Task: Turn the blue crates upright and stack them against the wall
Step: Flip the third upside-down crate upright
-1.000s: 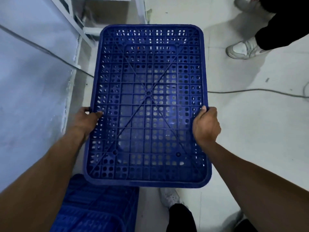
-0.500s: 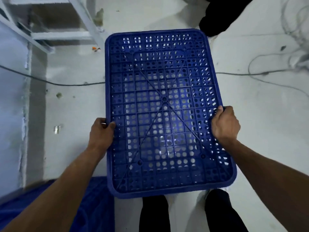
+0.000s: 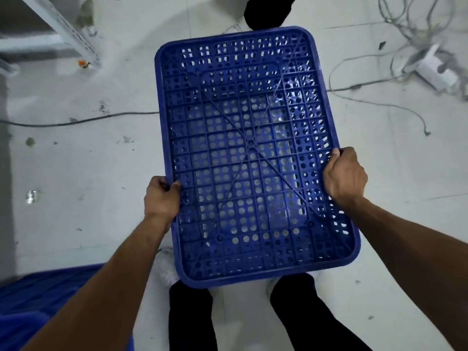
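A blue perforated crate (image 3: 250, 153) is held in the air in front of me, its gridded bottom facing up toward the camera. My left hand (image 3: 162, 198) grips its left long edge and my right hand (image 3: 344, 176) grips its right long edge. The crate is slightly rotated, its far end to the left. More blue crate (image 3: 38, 300) shows at the bottom left corner, partly hidden by my left forearm.
The pale floor has a dark cable (image 3: 81, 120) running across at left and a tangle of grey cables with a white power strip (image 3: 435, 69) at top right. A white metal rack leg (image 3: 65, 31) stands top left. Another person's dark leg (image 3: 266, 11) is beyond the crate.
The view has swung right, away from the wall and the crates on the left. The held crate has shifted right and rotated a little. Both hands keep their grip.
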{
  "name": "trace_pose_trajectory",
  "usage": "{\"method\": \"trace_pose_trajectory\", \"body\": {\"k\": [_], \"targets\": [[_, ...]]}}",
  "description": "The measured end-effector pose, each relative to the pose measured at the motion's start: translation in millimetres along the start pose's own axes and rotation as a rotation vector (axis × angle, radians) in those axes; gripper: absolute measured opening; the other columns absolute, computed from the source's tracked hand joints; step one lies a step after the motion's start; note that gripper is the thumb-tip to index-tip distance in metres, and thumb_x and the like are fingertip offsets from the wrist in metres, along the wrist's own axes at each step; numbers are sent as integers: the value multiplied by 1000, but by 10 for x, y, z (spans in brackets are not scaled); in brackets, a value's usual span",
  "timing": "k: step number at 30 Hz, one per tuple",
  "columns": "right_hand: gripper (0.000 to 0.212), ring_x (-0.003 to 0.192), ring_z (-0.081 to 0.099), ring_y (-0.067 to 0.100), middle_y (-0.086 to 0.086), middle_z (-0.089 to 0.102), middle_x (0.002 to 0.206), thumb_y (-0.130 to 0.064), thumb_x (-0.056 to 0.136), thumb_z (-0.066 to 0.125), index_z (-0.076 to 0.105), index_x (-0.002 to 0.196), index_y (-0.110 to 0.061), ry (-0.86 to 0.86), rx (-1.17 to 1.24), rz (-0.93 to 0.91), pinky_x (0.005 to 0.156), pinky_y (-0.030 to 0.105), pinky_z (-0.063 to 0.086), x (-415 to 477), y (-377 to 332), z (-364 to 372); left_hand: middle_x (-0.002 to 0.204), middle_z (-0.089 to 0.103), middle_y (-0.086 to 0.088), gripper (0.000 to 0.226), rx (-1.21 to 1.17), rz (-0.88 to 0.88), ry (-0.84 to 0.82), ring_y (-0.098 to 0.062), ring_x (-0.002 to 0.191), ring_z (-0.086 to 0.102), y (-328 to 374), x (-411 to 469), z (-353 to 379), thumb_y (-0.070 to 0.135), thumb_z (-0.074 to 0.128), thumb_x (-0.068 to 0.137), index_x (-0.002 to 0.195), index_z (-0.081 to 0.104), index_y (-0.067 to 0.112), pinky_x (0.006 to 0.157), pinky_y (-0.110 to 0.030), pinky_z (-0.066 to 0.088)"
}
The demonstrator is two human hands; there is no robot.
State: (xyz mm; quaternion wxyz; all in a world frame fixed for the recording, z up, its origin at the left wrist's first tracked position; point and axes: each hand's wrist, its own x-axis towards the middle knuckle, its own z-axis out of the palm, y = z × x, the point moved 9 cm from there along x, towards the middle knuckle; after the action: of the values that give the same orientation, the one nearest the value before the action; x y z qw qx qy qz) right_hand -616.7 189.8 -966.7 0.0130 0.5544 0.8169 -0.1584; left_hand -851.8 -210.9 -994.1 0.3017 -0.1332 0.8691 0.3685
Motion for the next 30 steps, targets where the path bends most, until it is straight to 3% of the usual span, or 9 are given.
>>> {"method": "trace_pose_trajectory", "body": {"k": [5, 12, 16, 22, 27, 30], "targets": [[42, 72, 51, 30, 10, 56, 89, -41, 105, 22, 46, 107, -7, -132, -5, -33, 70, 38, 39, 236, 110, 95, 100, 65, -11, 23, 90, -27, 33, -30, 86, 61, 11, -63, 215, 33, 62, 93, 106, 54, 15, 82, -43, 55], [35, 73, 47, 27, 12, 60, 96, -39, 105, 29, 49, 103, -9, -276, -64, -62, 69, 35, 36, 386, 196, 72, 110, 62, -10, 33, 185, -5, 76, -27, 90, 56, 156, -171, 375, 27, 54, 98, 127, 52, 10, 80, -35, 46], [37, 82, 59, 35, 15, 63, 103, -37, 105, 31, 52, 106, -6, -209, -35, -62, 68, 35, 38, 307, 230, 11, 114, 63, -18, 36, 247, 53, 52, -30, 90, 58, 300, -214, 338, 17, 54, 96, 130, 47, 8, 79, -38, 49], [39, 77, 61, 38, 17, 64, 97, -36, 105, 32, 54, 103, -4, -15, 15, -21, 63, 34, 37, 171, 374, -443, 97, 68, -15, 29, 145, -58, -59, -33, 80, 69, 444, -324, 391, 11, 59, 90, 115, 48, 20, 74, -48, 60], [40, 68, 55, 30, 15, 65, 93, -38, 104, 33, 55, 103, -4, -9, 37, -5, 62, 32, 36, 197, 501, -699, 106, 69, -11, 34, 215, 4, -64, -29, 85, 68, 582, -383, 565, 14, 53, 95, 129, 50, 18, 76, -38, 57], [40, 72, 58, 32, 14, 65, 93, -38, 104, 34, 55, 105, -4, -13, 32, -30, 62, 32, 36, 159, 472, -804, 106, 70, -13, 38, 91, -81, -116, -29, 81, 69, 477, -327, 615, 6, 51, 94, 130, 51, 18, 80, -46, 59]]}}
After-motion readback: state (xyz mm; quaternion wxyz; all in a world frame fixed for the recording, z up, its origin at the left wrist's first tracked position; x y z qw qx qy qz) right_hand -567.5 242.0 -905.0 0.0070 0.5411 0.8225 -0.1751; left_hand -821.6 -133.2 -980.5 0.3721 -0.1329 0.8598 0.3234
